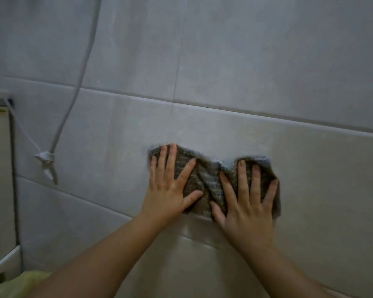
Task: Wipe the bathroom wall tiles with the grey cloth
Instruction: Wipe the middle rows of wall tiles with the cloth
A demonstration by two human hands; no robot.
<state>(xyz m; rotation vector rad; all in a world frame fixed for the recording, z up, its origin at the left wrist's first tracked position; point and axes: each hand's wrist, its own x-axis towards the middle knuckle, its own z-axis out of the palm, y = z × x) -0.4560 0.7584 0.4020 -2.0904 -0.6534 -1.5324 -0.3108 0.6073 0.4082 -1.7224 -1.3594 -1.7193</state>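
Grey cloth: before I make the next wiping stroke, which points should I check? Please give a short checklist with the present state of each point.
1. Both hands on the cloth: the left hand and the right hand press on the grey cloth with spread, straight fingers: ok.
2. Cloth against the wall tiles: ok.
3. Cloth spread smooth: it is bunched and creased between the hands: not ok.
4. Way to the left free: the white cord hangs apart from the cloth: ok.
5. Cloth damp and clean enough: cannot tell.
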